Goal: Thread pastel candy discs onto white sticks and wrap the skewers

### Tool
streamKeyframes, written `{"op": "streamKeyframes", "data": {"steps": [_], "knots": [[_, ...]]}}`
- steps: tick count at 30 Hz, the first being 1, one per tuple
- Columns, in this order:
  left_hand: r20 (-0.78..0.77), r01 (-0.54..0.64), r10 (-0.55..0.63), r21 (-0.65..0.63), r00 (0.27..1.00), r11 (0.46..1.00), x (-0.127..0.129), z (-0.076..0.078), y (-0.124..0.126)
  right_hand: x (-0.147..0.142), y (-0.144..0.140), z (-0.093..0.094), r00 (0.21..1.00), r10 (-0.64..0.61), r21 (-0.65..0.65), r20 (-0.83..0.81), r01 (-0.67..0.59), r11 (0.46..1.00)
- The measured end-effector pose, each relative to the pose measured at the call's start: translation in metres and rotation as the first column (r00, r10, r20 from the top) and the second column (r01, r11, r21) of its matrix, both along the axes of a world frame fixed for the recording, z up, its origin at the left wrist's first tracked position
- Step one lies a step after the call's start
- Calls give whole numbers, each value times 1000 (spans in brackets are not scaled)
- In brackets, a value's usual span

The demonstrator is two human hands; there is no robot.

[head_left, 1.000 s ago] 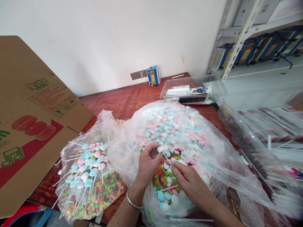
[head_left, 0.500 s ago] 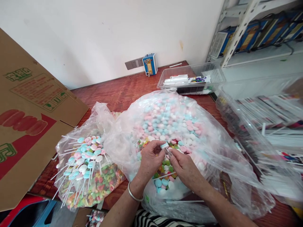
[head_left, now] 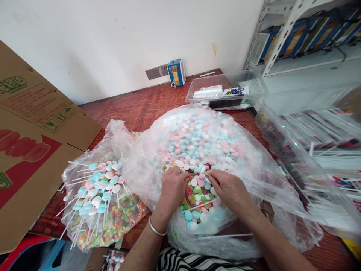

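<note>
A red-brown wooden table (head_left: 146,109) carries a big clear plastic bag (head_left: 254,165) of pastel candy discs (head_left: 197,143) near its front edge. A smaller bag of finished lollipops (head_left: 98,195) lies toward the front left corner, touching it. Inside the big bag's mouth, the left hand (head_left: 172,188) rests on the candies, fingers curled together; the right hand (head_left: 229,190) pinches something small at its fingertips, too small to identify.

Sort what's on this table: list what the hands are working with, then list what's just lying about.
In hand:
left hand and right hand, both down in the big candy bag among loose candies
white stick
bag of finished lollipops

Lying about:
cardboard box
clear tray
blue device
shelf rack
</note>
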State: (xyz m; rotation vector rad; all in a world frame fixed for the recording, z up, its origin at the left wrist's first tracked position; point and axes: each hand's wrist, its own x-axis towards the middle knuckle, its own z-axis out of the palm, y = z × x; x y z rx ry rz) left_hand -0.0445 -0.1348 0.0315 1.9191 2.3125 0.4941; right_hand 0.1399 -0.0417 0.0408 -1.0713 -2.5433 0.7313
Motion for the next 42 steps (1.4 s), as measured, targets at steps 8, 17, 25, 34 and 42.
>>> {"op": "streamKeyframes", "data": {"steps": [8, 17, 25, 34, 42], "knots": [[101, -89, 89, -4, 991, 996, 16, -1, 4, 1, -2, 4, 996, 41, -25, 80, -40, 999], [947, -393, 220, -115, 234, 912, -2, 1, 2, -2, -12, 8, 993, 112, -37, 45, -110, 993], [709, -336, 225, 17, 668, 942, -4, 4, -11, 4, -4, 10, 1000, 16, -39, -23, -17, 999], [-179, -46, 34, -64, 983, 997, 11, 2, 9, 4, 1, 7, 999, -42, 12, 35, 41, 999], [-241, -71, 18, -213, 970, 975, 18, 1, 36, 3, 1, 7, 994, -40, 11, 100, 39, 999]]}}
